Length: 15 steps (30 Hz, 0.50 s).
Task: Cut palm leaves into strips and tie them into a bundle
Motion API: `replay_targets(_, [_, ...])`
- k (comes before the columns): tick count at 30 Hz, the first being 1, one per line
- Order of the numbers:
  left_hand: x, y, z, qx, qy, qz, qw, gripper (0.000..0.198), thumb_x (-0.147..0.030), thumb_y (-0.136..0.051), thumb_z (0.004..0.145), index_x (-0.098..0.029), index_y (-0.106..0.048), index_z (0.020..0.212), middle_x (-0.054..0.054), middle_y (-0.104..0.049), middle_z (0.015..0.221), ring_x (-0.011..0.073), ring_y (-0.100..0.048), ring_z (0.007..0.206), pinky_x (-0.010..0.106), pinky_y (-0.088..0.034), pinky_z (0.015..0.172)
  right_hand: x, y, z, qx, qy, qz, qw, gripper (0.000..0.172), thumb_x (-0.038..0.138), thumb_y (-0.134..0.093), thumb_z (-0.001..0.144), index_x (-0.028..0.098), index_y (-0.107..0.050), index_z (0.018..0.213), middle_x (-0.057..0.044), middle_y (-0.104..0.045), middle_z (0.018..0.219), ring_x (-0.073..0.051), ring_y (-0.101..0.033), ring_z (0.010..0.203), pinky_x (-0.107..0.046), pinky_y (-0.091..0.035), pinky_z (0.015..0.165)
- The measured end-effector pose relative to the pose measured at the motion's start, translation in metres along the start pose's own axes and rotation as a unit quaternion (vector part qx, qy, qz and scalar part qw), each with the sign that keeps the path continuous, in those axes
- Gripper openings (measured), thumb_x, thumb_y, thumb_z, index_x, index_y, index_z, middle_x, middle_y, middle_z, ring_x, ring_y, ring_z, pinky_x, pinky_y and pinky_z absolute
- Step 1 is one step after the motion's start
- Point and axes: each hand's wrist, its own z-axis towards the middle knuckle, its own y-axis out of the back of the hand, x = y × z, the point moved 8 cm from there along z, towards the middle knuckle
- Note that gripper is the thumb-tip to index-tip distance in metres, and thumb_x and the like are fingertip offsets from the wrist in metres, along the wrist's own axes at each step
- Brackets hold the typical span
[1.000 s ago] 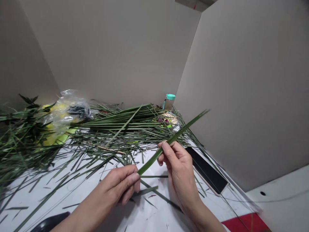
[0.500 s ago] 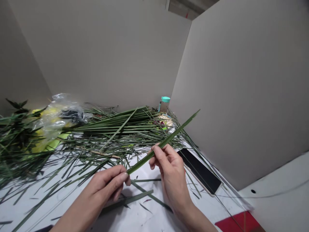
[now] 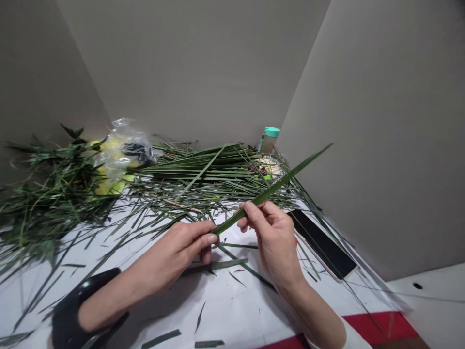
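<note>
One long green leaf strip [image 3: 290, 175] slants up to the right between my hands, its pointed tip free in the air. My left hand [image 3: 194, 241] pinches the lower end between thumb and fingers. Farther along the strip, my right hand [image 3: 271, 223] grips it with the thumb on top and fingers curled beneath. Below the hands, another cut leaf piece [image 3: 228, 264] lies on the white tabletop [image 3: 221, 310]. A dark band [image 3: 87, 303] wraps my left wrist.
A pile of long green leaves [image 3: 196, 167] covers the back. At left are leafy stems [image 3: 61, 189] and a clear plastic bag [image 3: 125, 150] with yellow contents. A bottle with a teal lid [image 3: 271, 138] stands behind; a phone [image 3: 323, 245] lies right. Red material [image 3: 378, 325] is near the front.
The view has shifted, so the scene sits farther right and higher in the frame. Both hands keep their hold on the leaf strip, with little change in their grip.
</note>
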Motion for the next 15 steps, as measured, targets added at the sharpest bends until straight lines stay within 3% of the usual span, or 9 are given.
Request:
replay_targets(4, [-0.007, 0.009, -0.003, -0.039, -0.012, -0.076, 0.996, 0.035, -0.040, -0.050, 0.092, -0.021, -0.058, 0.063, -0.004, -0.050, 0.053, 0.0126, -0.044, 0.051, 0.023, -0.034, 0.052, 0.003, -0.017, -0.008, 0.061, 0.007, 0.013, 0.998, 0.014, 0.030, -0.061, 0.092, 0.019, -0.065, 0.084, 0.002, -0.069, 0.070, -0.013, -0.063, 0.065, -0.026, -0.049, 0.067])
replay_targets(6, [-0.007, 0.027, -0.010, -0.097, -0.012, -0.107, 0.989, 0.031, -0.039, -0.055, 0.090, -0.020, -0.061, 0.066, -0.005, -0.045, 0.054, 0.0111, -0.040, 0.051, 0.022, -0.031, 0.050, 0.003, -0.023, -0.010, 0.095, 0.006, -0.001, 0.995, 0.010, 0.029, -0.057, 0.094, 0.020, -0.063, 0.096, 0.000, -0.073, 0.081, -0.014, -0.066, 0.071, -0.027, -0.050, 0.067])
replay_targets(8, [-0.006, 0.051, -0.021, -0.165, -0.007, -0.141, 0.976, 0.027, -0.039, -0.057, 0.089, -0.020, -0.064, 0.072, -0.005, -0.042, 0.056, 0.0104, -0.037, 0.053, 0.021, -0.030, 0.050, 0.001, -0.033, -0.014, 0.163, 0.017, -0.080, 0.983, 0.010, 0.026, -0.058, 0.094, 0.022, -0.062, 0.102, -0.001, -0.074, 0.090, -0.015, -0.067, 0.077, -0.028, -0.050, 0.070])
replay_targets(10, [-0.004, 0.074, -0.035, -0.225, 0.006, -0.181, 0.957, 0.025, -0.039, -0.058, 0.089, -0.020, -0.065, 0.075, -0.005, -0.039, 0.056, 0.0100, -0.032, 0.053, 0.020, -0.028, 0.048, -0.007, -0.051, -0.027, 0.275, 0.059, -0.217, 0.935, 0.009, 0.024, -0.063, 0.092, 0.022, -0.064, 0.100, -0.002, -0.072, 0.093, -0.018, -0.065, 0.084, -0.030, -0.049, 0.075])
replay_targets(12, [-0.005, 0.091, -0.049, -0.271, 0.016, -0.205, 0.940, 0.022, -0.037, -0.059, 0.089, -0.020, -0.065, 0.077, -0.005, -0.037, 0.056, 0.0100, -0.029, 0.053, 0.020, -0.027, 0.047, -0.020, -0.069, -0.047, 0.373, 0.129, -0.357, 0.847, 0.006, 0.022, -0.065, 0.090, 0.021, -0.065, 0.096, -0.004, -0.068, 0.096, -0.020, -0.061, 0.091, -0.033, -0.047, 0.080])
replay_targets(14, [-0.007, 0.102, -0.060, -0.300, 0.019, -0.213, 0.930, 0.018, -0.033, -0.060, 0.088, -0.019, -0.065, 0.078, -0.004, -0.040, 0.061, 0.0095, -0.030, 0.055, 0.019, -0.027, 0.048, -0.035, -0.078, -0.063, 0.406, 0.193, -0.457, 0.768, 0.004, 0.017, -0.061, 0.092, 0.020, -0.064, 0.093, -0.006, -0.065, 0.095, -0.022, -0.057, 0.091, -0.036, -0.045, 0.083])
replay_targets(15, [-0.007, 0.105, -0.064, -0.308, 0.018, -0.212, 0.927, 0.017, -0.031, -0.060, 0.088, -0.019, -0.065, 0.078, -0.004, -0.043, 0.064, 0.0092, -0.030, 0.056, 0.019, -0.027, 0.049, -0.040, -0.081, -0.067, 0.403, 0.217, -0.490, 0.742, 0.008, 0.014, -0.058, 0.093, 0.020, -0.063, 0.091, -0.006, -0.064, 0.094, -0.021, -0.056, 0.090, -0.037, -0.044, 0.085])
